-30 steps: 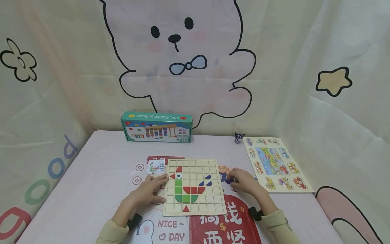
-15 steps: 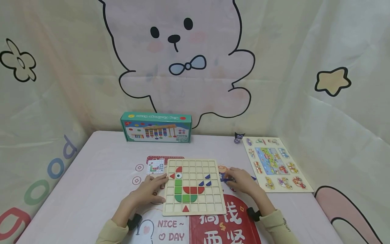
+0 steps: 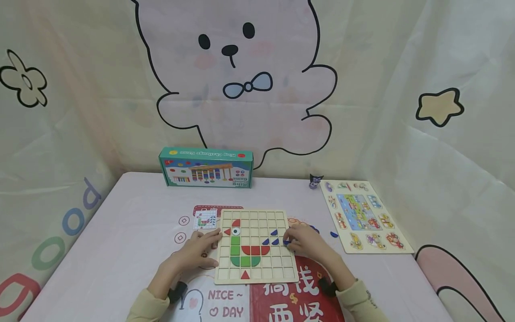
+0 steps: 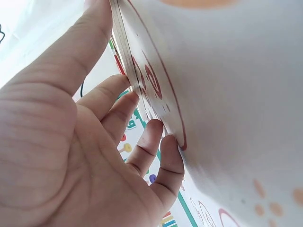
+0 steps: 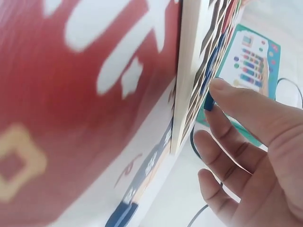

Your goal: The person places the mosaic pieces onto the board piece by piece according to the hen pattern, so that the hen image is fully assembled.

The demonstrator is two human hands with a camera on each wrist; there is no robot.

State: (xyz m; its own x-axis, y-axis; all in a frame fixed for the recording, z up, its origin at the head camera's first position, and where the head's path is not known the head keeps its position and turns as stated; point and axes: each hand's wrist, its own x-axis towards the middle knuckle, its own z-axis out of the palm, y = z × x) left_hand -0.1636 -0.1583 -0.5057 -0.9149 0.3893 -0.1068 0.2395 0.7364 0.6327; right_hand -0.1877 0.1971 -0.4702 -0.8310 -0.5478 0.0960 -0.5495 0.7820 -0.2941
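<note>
A square wooden grid board (image 3: 277, 273) lies on the table, with red, green and blue pieces and an eye piece set in it as a bird shape. My left hand (image 3: 195, 252) touches the board's left edge with thumb and fingertips, fingers relaxed; the left wrist view shows those fingertips (image 4: 154, 130) along the edge. Over the board's right side, my right hand (image 3: 310, 243) pinches a small blue piece (image 5: 209, 101) between thumb and forefinger. It sits close to the blue pieces (image 3: 275, 242) in the grid. My right fingers partly cover it.
A small pattern card (image 3: 206, 220) lies at the board's upper left. Loose blue pieces (image 3: 334, 234) lie right of my right hand. Farther right is a picture puzzle board (image 3: 386, 239). A green game box (image 3: 207, 167) and a small dark figurine (image 3: 315, 181) stand at the back.
My right hand has moved left from the table beside the board to the board's right edge, bringing a blue piece. The left hand has stayed in place.
</note>
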